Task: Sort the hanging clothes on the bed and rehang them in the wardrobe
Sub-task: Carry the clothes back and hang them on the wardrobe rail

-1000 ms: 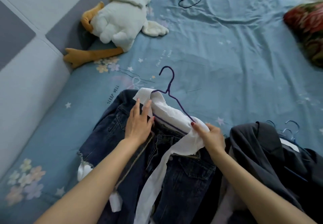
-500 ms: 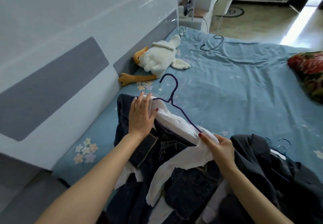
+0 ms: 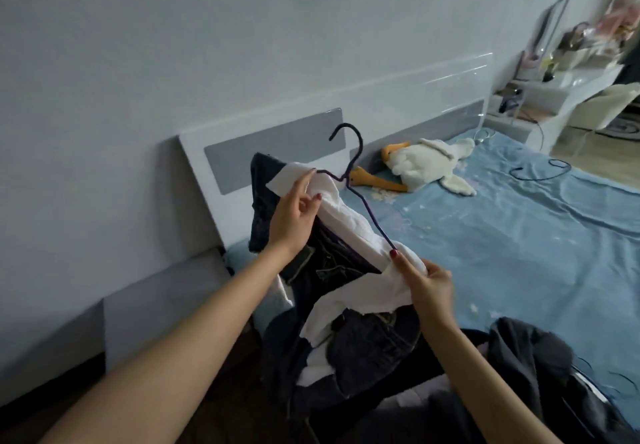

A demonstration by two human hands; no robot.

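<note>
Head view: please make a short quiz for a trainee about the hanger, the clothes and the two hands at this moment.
1. True or false: the purple hanger lies flat on the bed.
2. Which garment does the right hand pinch? A. white garment B. dark jeans C. grey garment
3. Fill in: beside the headboard lies a plush ____.

Key
1. False: both hands hold it up, clothes on it.
2. A; the left hand grips its other end.
3. goose
</note>
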